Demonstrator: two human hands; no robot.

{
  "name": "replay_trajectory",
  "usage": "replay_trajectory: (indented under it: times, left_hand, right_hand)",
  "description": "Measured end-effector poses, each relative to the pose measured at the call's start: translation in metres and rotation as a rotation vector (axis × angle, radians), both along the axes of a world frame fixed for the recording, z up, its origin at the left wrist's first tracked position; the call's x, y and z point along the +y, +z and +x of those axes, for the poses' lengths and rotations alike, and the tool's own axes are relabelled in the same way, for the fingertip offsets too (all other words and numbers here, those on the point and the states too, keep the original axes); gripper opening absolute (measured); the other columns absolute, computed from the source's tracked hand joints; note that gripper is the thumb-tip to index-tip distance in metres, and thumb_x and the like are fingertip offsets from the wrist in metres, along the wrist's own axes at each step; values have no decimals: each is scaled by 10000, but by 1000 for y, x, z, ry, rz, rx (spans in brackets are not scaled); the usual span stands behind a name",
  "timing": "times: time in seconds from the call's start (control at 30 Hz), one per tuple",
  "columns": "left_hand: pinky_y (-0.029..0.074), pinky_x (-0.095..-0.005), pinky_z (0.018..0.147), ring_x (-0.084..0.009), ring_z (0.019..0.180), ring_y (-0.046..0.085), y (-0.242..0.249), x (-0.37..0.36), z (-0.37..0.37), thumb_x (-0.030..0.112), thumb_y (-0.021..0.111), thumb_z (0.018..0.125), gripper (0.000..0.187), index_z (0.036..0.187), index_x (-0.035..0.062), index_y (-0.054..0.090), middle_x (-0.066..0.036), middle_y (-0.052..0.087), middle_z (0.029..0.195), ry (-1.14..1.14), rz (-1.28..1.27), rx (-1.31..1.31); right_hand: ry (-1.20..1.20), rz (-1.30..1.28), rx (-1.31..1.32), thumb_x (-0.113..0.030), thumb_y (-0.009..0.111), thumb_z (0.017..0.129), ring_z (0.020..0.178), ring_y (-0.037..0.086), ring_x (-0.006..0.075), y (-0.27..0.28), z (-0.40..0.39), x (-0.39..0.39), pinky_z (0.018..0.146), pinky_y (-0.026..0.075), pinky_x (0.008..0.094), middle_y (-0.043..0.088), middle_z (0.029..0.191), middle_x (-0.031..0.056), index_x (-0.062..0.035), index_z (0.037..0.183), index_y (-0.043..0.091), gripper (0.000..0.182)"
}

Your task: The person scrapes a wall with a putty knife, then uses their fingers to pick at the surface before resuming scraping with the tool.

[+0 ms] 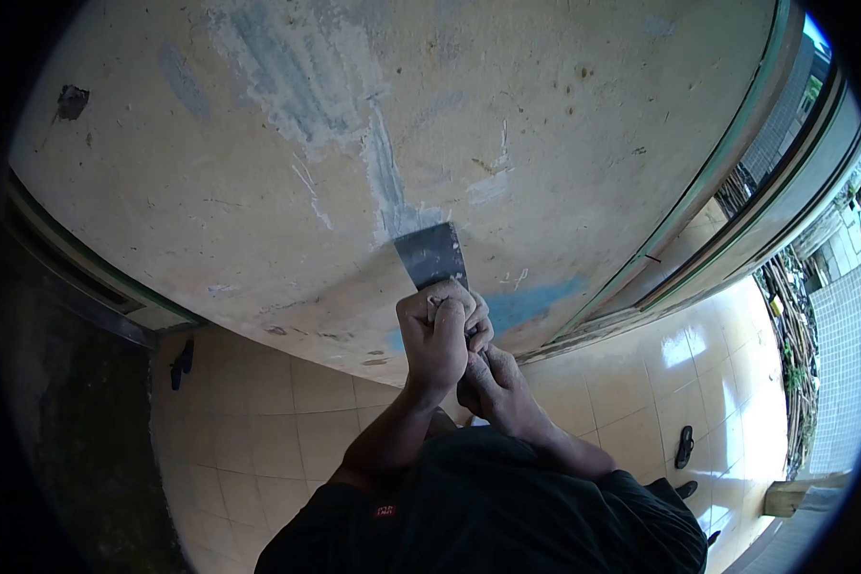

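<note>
A wide metal putty knife (432,254) has its blade edge against the wall (564,163), at the lower end of a whitish-grey patched streak (385,172). Near the blade, my left hand (438,330) is closed around the tool, thumb up along it. Just below and to the right, my right hand (493,381) is also closed, pressed up against the left one and seemingly gripping the lower handle. The handle itself is hidden by my fingers. Both hands look dusty.
Higher up the wall is a broad whitish patch (301,77); a blue smear (536,302) lies right of my hands. A dark hole (71,102) marks the upper left. A window frame (727,191) runs along the right. Sandals (684,447) lie on the tiled floor (631,383).
</note>
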State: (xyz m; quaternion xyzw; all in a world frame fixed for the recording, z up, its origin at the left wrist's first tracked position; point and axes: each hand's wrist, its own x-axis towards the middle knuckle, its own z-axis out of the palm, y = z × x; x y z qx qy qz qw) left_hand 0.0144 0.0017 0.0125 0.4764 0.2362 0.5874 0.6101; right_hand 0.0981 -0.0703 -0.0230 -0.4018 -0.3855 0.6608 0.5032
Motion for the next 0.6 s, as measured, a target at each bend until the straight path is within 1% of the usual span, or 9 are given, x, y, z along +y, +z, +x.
replay_trajectory:
  times: [0.03, 0.1, 0.17, 0.23, 0.3, 0.37, 0.4, 0.47, 0.6]
  left_hand:
    - [342, -247, 347, -106, 426, 329, 1, -1, -3, -23, 321, 738, 183, 562, 9, 356, -61, 369, 568, 6, -10, 2]
    - [348, -249, 350, -107, 425, 333, 5, 1, -7, -20, 329, 737, 177, 565, 5, 363, -61, 378, 570, -59, 13, 12]
    - [349, -251, 349, -109, 426, 346, -5, -4, -9, -16, 330, 739, 177, 567, 4, 365, -60, 378, 567, -9, 23, -10]
    - [349, -252, 348, -113, 423, 354, -12, -3, -12, -10, 329, 741, 175, 571, 3, 368, -60, 378, 562, -50, 21, 13]
    - [347, -253, 344, -112, 418, 351, -13, 2, -11, -9, 330, 750, 184, 570, 5, 364, -59, 379, 560, -37, 19, 14]
    - [347, -252, 341, -110, 419, 348, -9, 6, -13, -14, 337, 757, 191, 569, 9, 356, -63, 378, 562, -66, 41, -22]
    - [345, -251, 339, -107, 426, 339, -4, 2, -12, -13, 343, 769, 204, 567, 12, 351, -60, 364, 559, -38, 4, -23]
    - [343, -249, 340, -105, 432, 334, -7, 0, -13, -12, 345, 771, 207, 566, 13, 352, -58, 358, 562, -30, 8, -18]
    - [340, -246, 342, -102, 452, 330, -13, 1, -13, -16, 344, 769, 210, 562, 12, 353, -52, 351, 579, -12, -8, -5]
  right_hand:
    - [6, -10, 2, -280, 426, 978, 523, 355, 49, -1, -2, -2, 470, 301, 222, 406, 613, -30, -53, 860, 444, 256]
    - [25, -4, 114, -265, 422, 980, 517, 335, 46, 0, -4, 0, 470, 293, 219, 393, 615, -37, -52, 868, 435, 241]
    - [31, 0, 131, -268, 418, 982, 518, 319, 49, -7, -5, -5, 473, 285, 220, 369, 612, -38, -51, 873, 432, 243]
    - [82, -78, 97, -283, 405, 985, 528, 331, 52, -10, -2, -5, 475, 285, 221, 364, 613, -32, -55, 868, 436, 258]
    - [97, -95, 83, -296, 398, 985, 546, 353, 57, -11, 0, -2, 487, 298, 229, 380, 635, -17, -46, 871, 440, 278]
    - [61, -56, 15, -302, 404, 982, 576, 380, 72, -4, -4, 0, 522, 332, 240, 407, 667, -2, -29, 874, 445, 296]
    - [65, -60, 16, -302, 404, 982, 576, 380, 72, -5, -4, -1, 522, 332, 240, 407, 667, -2, -29, 874, 445, 296]
    - [90, -67, -41, -297, 411, 980, 601, 398, 88, -6, -1, -2, 561, 360, 251, 422, 697, 9, -19, 898, 453, 293]
    - [115, -83, -98, -298, 409, 981, 621, 413, 98, -11, 0, -1, 582, 371, 254, 432, 712, 17, -17, 922, 465, 292]
